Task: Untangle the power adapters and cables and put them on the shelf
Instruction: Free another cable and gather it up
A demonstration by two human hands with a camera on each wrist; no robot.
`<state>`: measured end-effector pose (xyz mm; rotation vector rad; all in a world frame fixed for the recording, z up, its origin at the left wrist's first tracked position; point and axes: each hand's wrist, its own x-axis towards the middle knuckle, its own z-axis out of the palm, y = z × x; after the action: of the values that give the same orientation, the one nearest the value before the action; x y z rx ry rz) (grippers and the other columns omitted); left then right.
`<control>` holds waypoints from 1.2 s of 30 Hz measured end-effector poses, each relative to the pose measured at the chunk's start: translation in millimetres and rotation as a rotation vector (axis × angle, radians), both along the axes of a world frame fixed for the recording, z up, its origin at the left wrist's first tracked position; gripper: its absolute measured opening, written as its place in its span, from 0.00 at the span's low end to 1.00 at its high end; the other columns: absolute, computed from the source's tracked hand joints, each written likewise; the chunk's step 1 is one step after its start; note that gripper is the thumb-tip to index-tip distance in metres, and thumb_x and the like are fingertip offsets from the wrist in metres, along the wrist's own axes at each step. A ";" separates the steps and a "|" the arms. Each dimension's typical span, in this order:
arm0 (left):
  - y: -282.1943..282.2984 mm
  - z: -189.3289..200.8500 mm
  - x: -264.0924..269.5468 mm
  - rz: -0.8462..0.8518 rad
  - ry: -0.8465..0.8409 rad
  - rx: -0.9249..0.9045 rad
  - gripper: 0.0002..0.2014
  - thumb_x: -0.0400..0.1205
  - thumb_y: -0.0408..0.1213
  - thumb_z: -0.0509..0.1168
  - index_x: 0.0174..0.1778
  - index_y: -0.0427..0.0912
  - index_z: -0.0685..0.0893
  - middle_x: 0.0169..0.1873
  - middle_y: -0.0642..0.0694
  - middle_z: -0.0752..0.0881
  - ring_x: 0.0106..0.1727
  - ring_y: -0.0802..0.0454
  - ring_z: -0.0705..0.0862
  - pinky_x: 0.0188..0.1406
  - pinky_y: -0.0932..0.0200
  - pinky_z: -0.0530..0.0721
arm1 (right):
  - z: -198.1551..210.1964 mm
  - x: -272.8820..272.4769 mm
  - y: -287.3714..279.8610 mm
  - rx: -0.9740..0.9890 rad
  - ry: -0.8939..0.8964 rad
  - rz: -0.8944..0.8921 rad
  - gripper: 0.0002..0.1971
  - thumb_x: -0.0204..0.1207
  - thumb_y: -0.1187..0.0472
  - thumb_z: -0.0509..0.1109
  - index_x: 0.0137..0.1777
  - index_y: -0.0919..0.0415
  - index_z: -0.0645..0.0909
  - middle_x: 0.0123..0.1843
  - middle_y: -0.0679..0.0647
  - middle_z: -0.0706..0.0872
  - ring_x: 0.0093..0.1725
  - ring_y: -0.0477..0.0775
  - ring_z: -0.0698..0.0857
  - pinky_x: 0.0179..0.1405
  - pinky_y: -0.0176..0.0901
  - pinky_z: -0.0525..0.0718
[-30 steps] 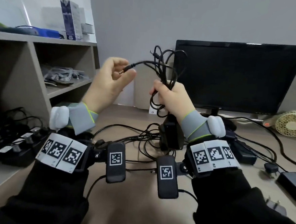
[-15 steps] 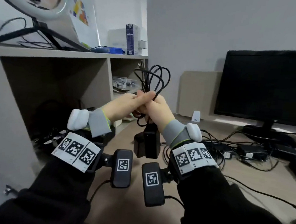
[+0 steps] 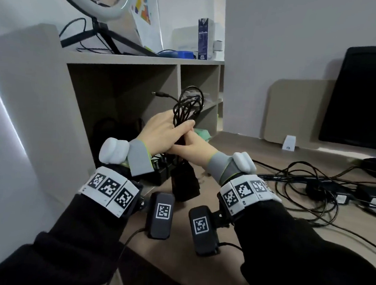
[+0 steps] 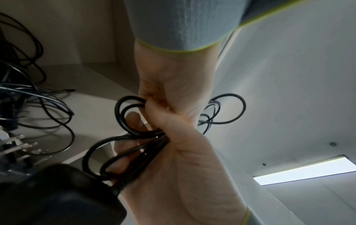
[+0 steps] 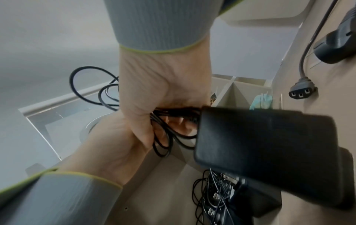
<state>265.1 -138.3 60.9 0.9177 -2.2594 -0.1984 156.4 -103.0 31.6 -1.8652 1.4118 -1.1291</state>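
Note:
A black power adapter [image 3: 185, 184] hangs below its coiled black cable [image 3: 188, 104], whose barrel plug [image 3: 160, 94] sticks out to the left. My left hand [image 3: 161, 133] grips the coil's waist, thumb across it. My right hand [image 3: 198, 145] holds the same bundle just beneath, touching the left. Both are raised in front of the grey shelf [image 3: 143, 61]. In the left wrist view, fingers of the left hand [image 4: 154, 106] curl round the loops above the adapter [image 4: 57, 190]. The right wrist view shows the right hand [image 5: 159, 106] round the strands beside the adapter [image 5: 260, 144].
Other adapters and cables [image 3: 160, 173] lie in the shelf's lower compartment. Tangled cables and adapters [image 3: 313, 184] spread over the desk to the right, before a dark monitor [image 3: 364, 94]. A ring light [image 3: 99, 2] and boxes stand on the shelf top.
My left hand went from pinching the plug end to gripping the coil with the right hand. Both hands carried the adapter left, from the monitor toward the shelf.

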 end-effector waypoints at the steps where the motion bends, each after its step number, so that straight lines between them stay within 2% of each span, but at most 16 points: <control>1: -0.5 -2.5 0.8 -0.012 0.012 0.006 0.18 0.78 0.54 0.56 0.43 0.46 0.85 0.42 0.49 0.85 0.47 0.49 0.81 0.48 0.52 0.74 | -0.6 -2.3 -1.8 0.034 0.019 0.011 0.39 0.66 0.56 0.76 0.76 0.68 0.66 0.74 0.60 0.71 0.72 0.54 0.72 0.70 0.43 0.74; 3: 0.7 -4.9 1.5 -0.028 0.032 0.023 0.13 0.81 0.48 0.60 0.35 0.50 0.83 0.34 0.52 0.83 0.41 0.50 0.81 0.42 0.55 0.73 | 0.9 -6.4 1.9 0.125 0.068 0.039 0.31 0.64 0.59 0.76 0.67 0.68 0.73 0.65 0.58 0.75 0.63 0.53 0.77 0.58 0.41 0.78; 5: -1.4 -6.7 3.5 -0.031 0.039 0.040 0.15 0.83 0.47 0.60 0.29 0.53 0.81 0.31 0.53 0.82 0.37 0.53 0.80 0.40 0.56 0.73 | -3.1 -12.1 6.3 0.198 0.059 0.078 0.29 0.57 0.60 0.73 0.61 0.67 0.75 0.59 0.58 0.77 0.57 0.53 0.78 0.53 0.38 0.80; 8: -6.9 -8.7 8.8 -0.027 0.026 0.060 0.16 0.79 0.55 0.57 0.28 0.56 0.82 0.37 0.52 0.85 0.42 0.56 0.81 0.46 0.57 0.75 | -23.1 -22.3 7.0 0.346 -0.056 0.128 0.31 0.56 0.72 0.72 0.63 0.69 0.73 0.50 0.57 0.79 0.49 0.50 0.80 0.42 0.27 0.80; 9: -7.1 -9.4 10.0 -0.033 0.013 0.071 0.16 0.78 0.56 0.56 0.28 0.57 0.82 0.37 0.52 0.85 0.44 0.55 0.81 0.47 0.57 0.74 | -31.7 -25.2 6.9 0.391 -0.049 0.109 0.34 0.55 0.72 0.74 0.66 0.66 0.72 0.51 0.57 0.80 0.49 0.50 0.80 0.42 0.29 0.80; 11: -6.0 -10.8 11.5 -0.038 -0.017 0.091 0.16 0.76 0.55 0.56 0.26 0.57 0.81 0.35 0.53 0.84 0.43 0.54 0.81 0.48 0.56 0.74 | -49.2 -30.2 3.1 0.463 -0.008 0.060 0.44 0.48 0.62 0.78 0.70 0.50 0.71 0.58 0.52 0.81 0.56 0.52 0.80 0.50 0.42 0.79; 13: -4.7 -12.0 12.5 -0.037 -0.033 0.092 0.15 0.76 0.55 0.57 0.25 0.56 0.80 0.33 0.53 0.84 0.43 0.53 0.81 0.48 0.55 0.74 | -58.6 -32.2 1.2 0.508 -0.059 0.028 0.46 0.53 0.63 0.79 0.73 0.43 0.66 0.61 0.48 0.81 0.62 0.53 0.80 0.58 0.51 0.79; 15: -3.9 -13.4 12.6 -0.034 -0.025 0.092 0.15 0.77 0.54 0.58 0.25 0.57 0.79 0.32 0.54 0.83 0.42 0.53 0.81 0.47 0.55 0.74 | -60.8 -33.2 1.9 0.524 -0.103 0.001 0.44 0.66 0.71 0.77 0.78 0.49 0.60 0.65 0.50 0.78 0.65 0.53 0.78 0.59 0.45 0.78; 16: -4.7 -14.2 13.0 -0.035 -0.013 0.095 0.16 0.79 0.52 0.60 0.24 0.56 0.79 0.31 0.55 0.83 0.40 0.55 0.81 0.45 0.56 0.74 | -62.7 -34.0 0.2 0.506 -0.103 -0.002 0.42 0.68 0.72 0.76 0.79 0.53 0.59 0.66 0.52 0.78 0.65 0.52 0.77 0.58 0.40 0.78; 18: -5.2 -14.6 13.5 -0.046 0.008 0.091 0.17 0.82 0.47 0.63 0.24 0.56 0.78 0.29 0.56 0.81 0.37 0.59 0.79 0.41 0.59 0.72 | -64.2 -31.6 -0.7 0.473 -0.059 0.006 0.38 0.67 0.72 0.78 0.75 0.60 0.65 0.63 0.53 0.78 0.63 0.50 0.76 0.62 0.38 0.74; 20: -5.7 -15.2 13.9 -0.056 0.018 0.076 0.17 0.82 0.44 0.64 0.26 0.51 0.80 0.29 0.55 0.80 0.37 0.60 0.78 0.39 0.62 0.71 | -65.8 -27.1 -4.0 0.446 -0.027 -0.003 0.35 0.66 0.70 0.79 0.72 0.61 0.69 0.64 0.55 0.81 0.65 0.52 0.78 0.67 0.42 0.75; 23: -7.5 -10.9 16.9 -0.057 0.031 0.047 0.14 0.82 0.40 0.66 0.30 0.42 0.81 0.30 0.52 0.79 0.38 0.51 0.78 0.38 0.59 0.70 | -65.7 -22.2 -8.7 0.418 0.001 -0.004 0.38 0.66 0.65 0.80 0.76 0.58 0.66 0.68 0.55 0.78 0.67 0.54 0.78 0.70 0.45 0.76; 26: -13.0 3.4 28.1 0.084 -0.129 0.038 0.14 0.79 0.48 0.65 0.33 0.44 0.84 0.32 0.48 0.85 0.41 0.47 0.81 0.40 0.53 0.74 | -64.1 -17.5 -9.7 0.309 0.150 -0.041 0.42 0.67 0.56 0.80 0.79 0.51 0.64 0.73 0.54 0.74 0.70 0.54 0.76 0.67 0.40 0.75; 28: -15.3 13.0 37.6 0.182 -0.278 0.087 0.15 0.80 0.49 0.64 0.36 0.43 0.87 0.33 0.50 0.88 0.40 0.50 0.83 0.38 0.57 0.76 | -61.4 -9.9 -10.3 0.211 0.288 -0.077 0.41 0.66 0.52 0.79 0.78 0.50 0.65 0.73 0.53 0.74 0.70 0.54 0.75 0.61 0.35 0.73; 33: -16.5 18.2 47.2 0.308 -0.413 0.079 0.14 0.81 0.49 0.62 0.33 0.48 0.84 0.28 0.52 0.89 0.34 0.57 0.84 0.35 0.58 0.76 | -57.2 16.1 -16.8 0.111 0.414 -0.069 0.48 0.62 0.48 0.80 0.80 0.53 0.61 0.74 0.55 0.73 0.73 0.56 0.73 0.70 0.46 0.74; 36: -18.1 15.2 47.7 0.370 -0.526 0.054 0.14 0.82 0.51 0.60 0.39 0.49 0.85 0.33 0.51 0.89 0.36 0.52 0.83 0.36 0.57 0.75 | -56.4 25.9 -17.2 0.107 0.349 -0.085 0.45 0.60 0.52 0.82 0.75 0.59 0.62 0.63 0.54 0.78 0.63 0.57 0.79 0.60 0.47 0.80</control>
<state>312.8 -156.4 76.1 1.5380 -2.4945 0.1697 182.4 -120.2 -24.7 -2.0090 1.7193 -0.7711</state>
